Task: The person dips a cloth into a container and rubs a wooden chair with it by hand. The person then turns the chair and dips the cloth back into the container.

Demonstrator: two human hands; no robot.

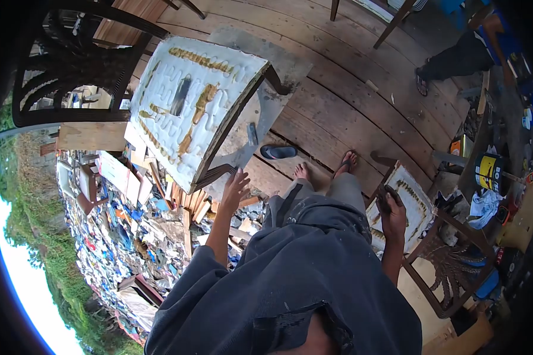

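A dark wooden chair with a carved back stands at upper left, its white seat marked with wavy lines and brown glue-like streaks. On that seat lies a flat grey-brown piece. My left hand is open, fingers apart, just beside the seat's near corner; I cannot tell whether it touches the frame. My right hand is curled around a small dark object of unclear kind. Below that hand is a second chair with a similar streaked seat and carved back.
Plank flooring surrounds my feet, with a loose flip-flop near them. A large scrap heap lies beyond the floor at left. A yellow-and-black bucket stands among clutter at right. Another person's leg shows at upper right.
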